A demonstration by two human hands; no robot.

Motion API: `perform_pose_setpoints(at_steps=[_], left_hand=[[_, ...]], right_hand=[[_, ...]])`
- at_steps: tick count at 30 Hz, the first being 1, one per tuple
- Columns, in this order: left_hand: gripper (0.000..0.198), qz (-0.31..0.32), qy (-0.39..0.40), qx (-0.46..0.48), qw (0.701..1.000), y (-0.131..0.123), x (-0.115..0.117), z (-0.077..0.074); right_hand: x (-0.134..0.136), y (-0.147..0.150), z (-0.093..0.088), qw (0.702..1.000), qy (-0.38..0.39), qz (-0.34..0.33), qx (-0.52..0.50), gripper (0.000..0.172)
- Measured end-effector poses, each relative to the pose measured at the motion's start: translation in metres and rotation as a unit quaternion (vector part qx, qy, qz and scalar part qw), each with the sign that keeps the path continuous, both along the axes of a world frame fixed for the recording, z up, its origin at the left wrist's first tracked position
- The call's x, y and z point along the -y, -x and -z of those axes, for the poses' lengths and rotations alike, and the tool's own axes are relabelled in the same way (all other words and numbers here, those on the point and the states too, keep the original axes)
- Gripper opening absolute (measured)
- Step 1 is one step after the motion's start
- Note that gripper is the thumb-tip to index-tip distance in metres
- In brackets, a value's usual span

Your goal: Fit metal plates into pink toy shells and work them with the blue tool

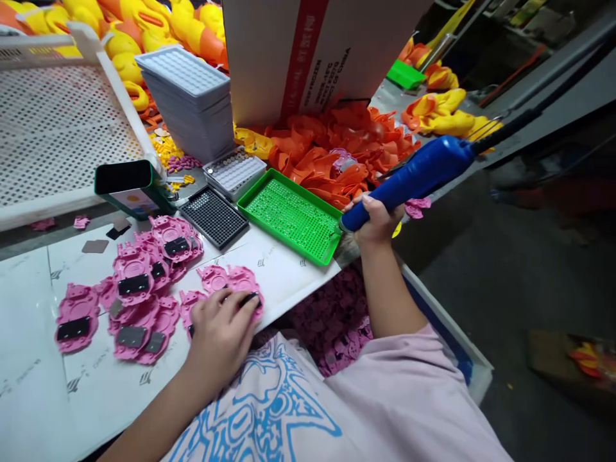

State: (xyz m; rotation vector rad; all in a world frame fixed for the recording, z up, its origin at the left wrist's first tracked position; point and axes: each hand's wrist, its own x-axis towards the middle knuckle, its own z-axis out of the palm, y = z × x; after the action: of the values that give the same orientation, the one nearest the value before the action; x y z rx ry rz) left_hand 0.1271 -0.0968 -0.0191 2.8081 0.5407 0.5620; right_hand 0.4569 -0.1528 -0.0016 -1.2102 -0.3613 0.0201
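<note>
My left hand (224, 324) is on the white tabletop, its bent fingers closed over a pink plastic casing (245, 280) with a black cover. The thumb is hidden. More pink casings lie partly under this hand. My right hand (378, 221) is wrapped round a blue electric screwdriver (409, 179), slanting down to the left. Its tip is over the right end of a green perforated tray (289, 215) that holds small screws. To the left lies a heap of pink casings (132, 273), some with black or grey covers fitted.
Behind the green tray stand a black grid tray (214, 215), a stack of pale trays (185, 102) and a dark green tin (125, 186). Orange plastic parts (317, 147) pile up before a carton (312, 58). A white perforated crate (62, 122) stands left. Pink parts fill a container (337, 308) below the table edge.
</note>
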Motion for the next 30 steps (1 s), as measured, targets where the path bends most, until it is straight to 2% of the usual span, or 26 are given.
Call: perform_pose_setpoints(at_steps=[2,5,10,18,26,30], left_hand=[[0.02,0.04,0.006,0.005,0.999,-0.017,0.009,0.003],[0.019,0.087,0.015,0.008,0.996,-0.04,0.019,0.014],[0.02,0.116,0.014,0.021,0.993,-0.061,0.026,0.035],[0.033,0.121,0.006,0.029,0.992,-0.061,0.024,0.042],[0.034,0.126,0.017,0.017,0.992,-0.061,0.026,0.048],[0.031,0.123,0.018,0.014,0.992,-0.062,0.026,0.048]], right_hand=[[0.0,-0.002,0.003,1.0,0.002,-0.001,0.001,0.018],[0.0,-0.003,0.006,1.0,0.007,-0.009,0.001,0.019],[-0.001,-0.005,0.004,1.0,0.017,-0.023,0.002,0.022],[-0.006,-0.003,-0.004,1.0,0.012,-0.01,-0.013,0.024],[0.009,0.017,-0.037,0.997,-0.033,-0.05,0.042,0.018],[0.007,0.02,-0.029,0.997,0.007,-0.053,0.048,0.02]])
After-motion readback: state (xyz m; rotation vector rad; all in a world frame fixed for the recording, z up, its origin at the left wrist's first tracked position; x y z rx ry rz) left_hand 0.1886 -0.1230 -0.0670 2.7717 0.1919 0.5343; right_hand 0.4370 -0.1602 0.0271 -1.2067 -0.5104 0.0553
